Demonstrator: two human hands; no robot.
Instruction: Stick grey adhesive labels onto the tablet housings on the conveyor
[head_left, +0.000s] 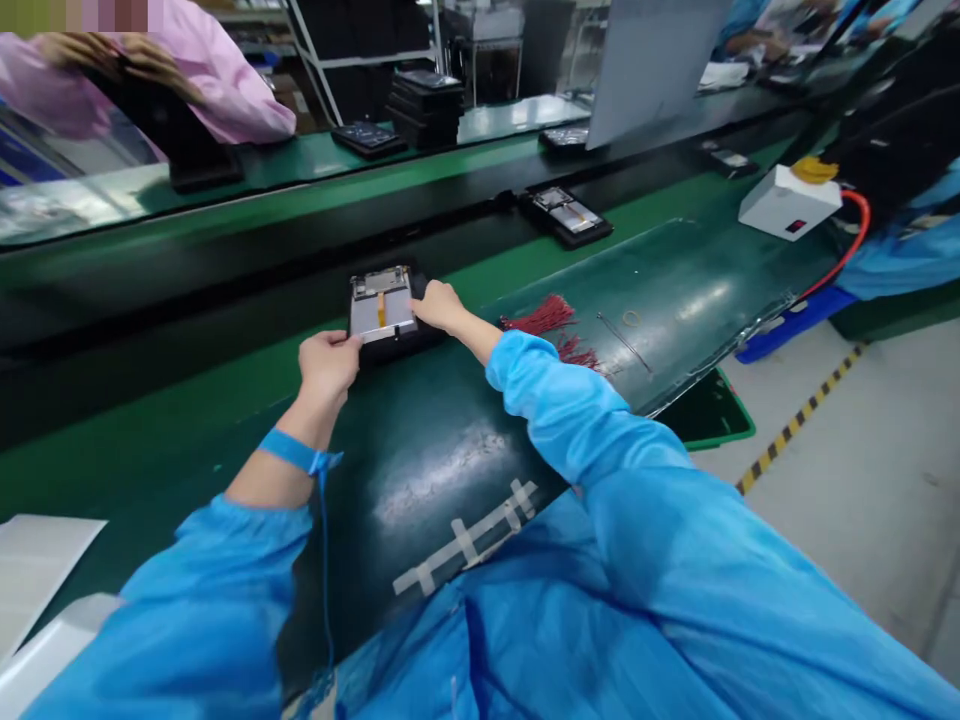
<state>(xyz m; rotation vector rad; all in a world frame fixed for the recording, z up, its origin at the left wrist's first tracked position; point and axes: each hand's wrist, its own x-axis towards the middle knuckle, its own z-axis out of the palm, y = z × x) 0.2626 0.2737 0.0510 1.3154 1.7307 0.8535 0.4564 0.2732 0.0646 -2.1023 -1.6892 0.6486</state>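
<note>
Between my hands is an opened tablet-like device [395, 303], with a silver battery, an orange ribbon strip down its middle and a circuit board along the far end. It lies over a black tray or holder [405, 345] at the edge of the dark belt. My left hand [328, 362] pinches its near left corner, thumb on top. At the right edge my right hand [441, 305] grips it with curled fingers. A blue wrist strap [296, 452] with a cord circles my left wrist. Bundles of red wires [541, 315] lie right of my right hand.
Another opened device [570, 213] sits farther along the belt. A white box [791, 203] with a red cable [862, 235] stands at the right. Across the line, a person in pink [225, 85] handles a black panel beside stacked black trays [425, 110]. White sheets [45, 570] lie at left.
</note>
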